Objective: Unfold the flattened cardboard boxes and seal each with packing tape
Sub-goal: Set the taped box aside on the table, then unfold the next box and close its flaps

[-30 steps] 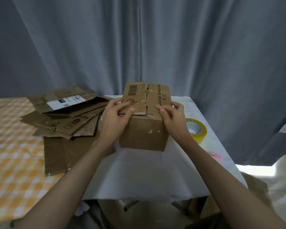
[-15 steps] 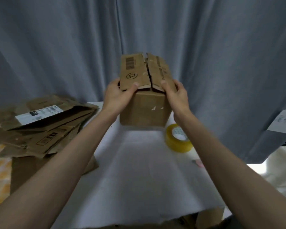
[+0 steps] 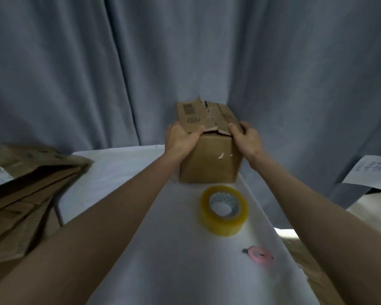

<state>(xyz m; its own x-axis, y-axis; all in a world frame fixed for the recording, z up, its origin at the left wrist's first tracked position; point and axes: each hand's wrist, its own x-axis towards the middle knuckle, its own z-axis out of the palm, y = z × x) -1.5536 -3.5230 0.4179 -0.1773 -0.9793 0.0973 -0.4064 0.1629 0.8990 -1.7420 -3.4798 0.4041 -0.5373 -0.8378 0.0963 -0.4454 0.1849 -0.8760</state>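
The cardboard box [image 3: 209, 160] stands upright at the far end of the white table [image 3: 154, 249], close to the grey curtain [image 3: 185, 62], with its top flaps folded down and meeting along a ragged middle seam. My left hand [image 3: 179, 138] grips the box's upper left corner, thumb pressed over the near edge of the left flap, the one with the barcode. My right hand [image 3: 248, 138] grips the upper right corner the same way, fingers curled over the right flap and holding it down. Just in front of the box, on the table, lies a roll of yellowish packing tape [image 3: 224, 210] on its side, hole facing up. Nearer to me and to the right rests a small pink cutter [image 3: 259, 254]. Off to the left sits a loose stack of flattened cardboard boxes [image 3: 20, 188], one bearing a white label. At the far right edge a sheet of printed paper [image 3: 370, 172] lies on another surface.
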